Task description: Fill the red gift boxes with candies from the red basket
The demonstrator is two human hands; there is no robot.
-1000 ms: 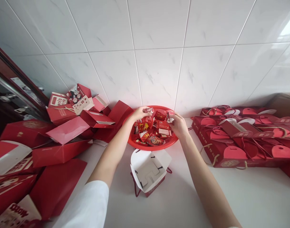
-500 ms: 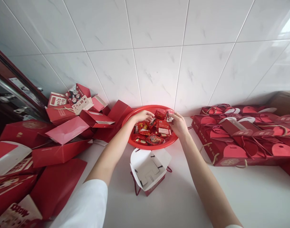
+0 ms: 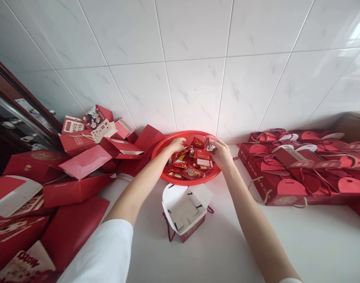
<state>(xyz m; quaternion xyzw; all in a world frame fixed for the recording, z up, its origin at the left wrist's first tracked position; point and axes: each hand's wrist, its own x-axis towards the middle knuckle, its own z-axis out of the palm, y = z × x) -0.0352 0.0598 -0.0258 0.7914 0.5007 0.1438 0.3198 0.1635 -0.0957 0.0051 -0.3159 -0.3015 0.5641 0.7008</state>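
A red plastic basket [image 3: 188, 183] holds many small wrapped snacks [image 3: 192, 172] in red and gold packaging. Over its left back part, my left hand [image 3: 177, 145] reaches in with the fingers bent together; what they hold, if anything, is hidden. At the right rim, my right hand [image 3: 222, 154] pinches a small snack packet [image 3: 210, 144], pink and white with dark lettering. In front of the basket stands a gift box [image 3: 184, 214] with its white lid flaps raised, dark red cord handles at its sides and nothing inside.
Red cardboard boxes [image 3: 85, 161] lie in a loose pile on the left. To the right, closed red gift boxes [image 3: 289, 192] with cord handles stand in rows. White tiles [image 3: 194, 94] back the white tabletop [image 3: 221, 251]. A dark door frame [image 3: 23, 98] borders the left.
My left hand has shifted back and left within the basket, its fingers now drawn together. My right hand stays almost in place with the packet.
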